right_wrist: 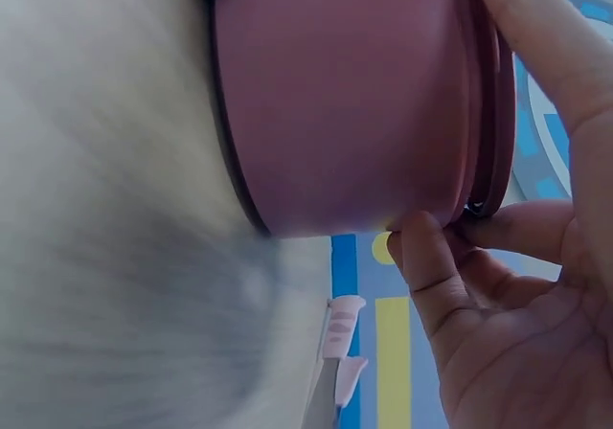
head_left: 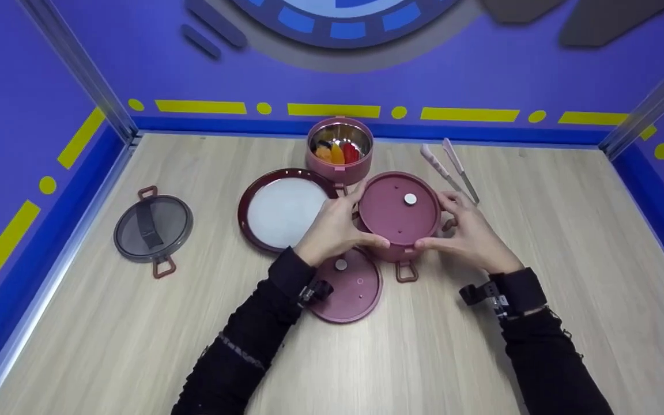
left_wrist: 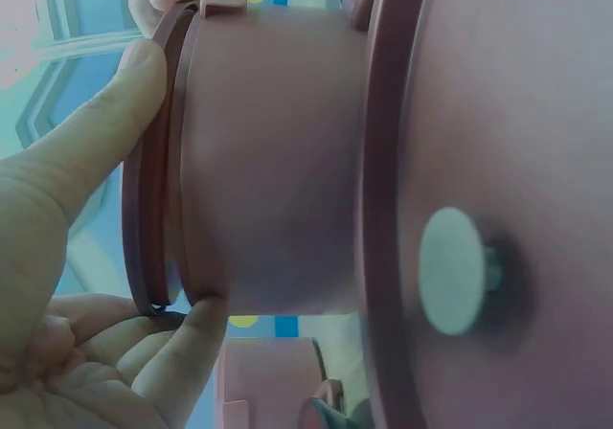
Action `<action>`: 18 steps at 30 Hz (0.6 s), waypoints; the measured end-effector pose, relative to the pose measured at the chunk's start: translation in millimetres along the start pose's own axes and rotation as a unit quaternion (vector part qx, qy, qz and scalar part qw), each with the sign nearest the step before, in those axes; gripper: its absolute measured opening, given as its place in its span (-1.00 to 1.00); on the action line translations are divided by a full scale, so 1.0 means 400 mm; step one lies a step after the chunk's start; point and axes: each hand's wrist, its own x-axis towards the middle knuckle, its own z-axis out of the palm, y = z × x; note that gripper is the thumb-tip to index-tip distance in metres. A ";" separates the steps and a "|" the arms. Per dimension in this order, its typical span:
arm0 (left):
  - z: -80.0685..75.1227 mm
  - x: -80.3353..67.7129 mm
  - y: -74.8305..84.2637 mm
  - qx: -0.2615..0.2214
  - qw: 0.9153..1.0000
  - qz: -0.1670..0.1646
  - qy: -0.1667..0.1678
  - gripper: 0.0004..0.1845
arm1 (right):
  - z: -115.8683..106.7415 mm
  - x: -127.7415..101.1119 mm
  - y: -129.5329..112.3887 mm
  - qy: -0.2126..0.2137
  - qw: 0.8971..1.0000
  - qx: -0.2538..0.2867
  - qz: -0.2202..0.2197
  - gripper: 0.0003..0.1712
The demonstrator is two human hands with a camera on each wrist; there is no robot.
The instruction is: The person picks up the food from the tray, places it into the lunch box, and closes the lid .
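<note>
A round pink container (head_left: 394,252) stands at the table's middle with a flat pink lid (head_left: 399,208) on top. My left hand (head_left: 348,223) grips the lid's left rim and my right hand (head_left: 453,226) grips its right rim, thumbs at the front edge. In the left wrist view my thumb (left_wrist: 91,132) and a fingertip pinch the lid rim (left_wrist: 153,199) against the container wall (left_wrist: 273,161). The right wrist view shows the same pinch on the rim (right_wrist: 487,94) of the container (right_wrist: 345,94).
A second pink lid (head_left: 348,287) with a white knob lies just in front. A dark-red lid with a white centre (head_left: 282,211) lies to the left, and an open pink bowl of food (head_left: 340,147) stands behind. Tongs (head_left: 451,168) lie at the right, a grey lid (head_left: 153,228) far left.
</note>
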 end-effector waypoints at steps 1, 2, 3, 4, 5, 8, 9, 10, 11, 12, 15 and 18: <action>0.000 -0.002 0.001 0.002 1.000 -0.002 -0.001 0.35 | 0.000 -0.002 -0.001 0.000 1.000 -0.010 0.001 0.15; 0.001 -0.003 0.002 0.003 1.000 -0.004 -0.002 0.35 | 0.000 -0.005 -0.001 -0.001 1.000 -0.019 0.002 0.15; 0.002 -0.005 0.003 0.005 1.000 -0.007 -0.002 0.35 | -0.001 -0.007 -0.002 -0.003 1.000 -0.023 0.003 0.15; 0.003 -0.005 0.004 0.005 1.000 -0.008 -0.003 0.35 | -0.002 -0.008 -0.002 -0.005 1.000 -0.026 0.003 0.15; 0.003 -0.006 0.004 0.005 1.000 -0.009 -0.005 0.35 | -0.003 -0.010 -0.002 -0.006 1.000 -0.028 0.004 0.16; 0.006 -0.006 0.005 0.009 1.000 -0.009 -0.011 0.34 | -0.007 -0.013 -0.003 -0.012 0.999 -0.031 0.005 0.16; 0.007 -0.006 0.005 0.011 1.000 -0.010 -0.013 0.34 | -0.008 -0.013 -0.002 -0.014 0.999 -0.032 0.006 0.16; 0.008 -0.006 0.005 0.012 1.000 -0.012 -0.016 0.34 | -0.008 -0.013 -0.002 -0.015 0.999 -0.032 0.006 0.16; 0.009 -0.005 0.005 0.014 1.000 -0.013 -0.018 0.34 | -0.008 -0.013 -0.001 -0.016 0.999 -0.033 0.007 0.16; 0.010 -0.004 0.004 0.015 1.000 -0.014 -0.020 0.33 | -0.008 -0.013 -0.001 -0.016 0.999 -0.035 0.007 0.17; 0.011 -0.001 0.002 0.017 1.000 -0.015 -0.021 0.33 | -0.006 -0.011 0.001 -0.016 0.999 -0.035 0.009 0.19; 0.011 -0.001 -0.001 0.015 1.000 -0.014 -0.023 0.32 | -0.004 -0.010 0.004 -0.018 0.999 -0.035 0.011 0.22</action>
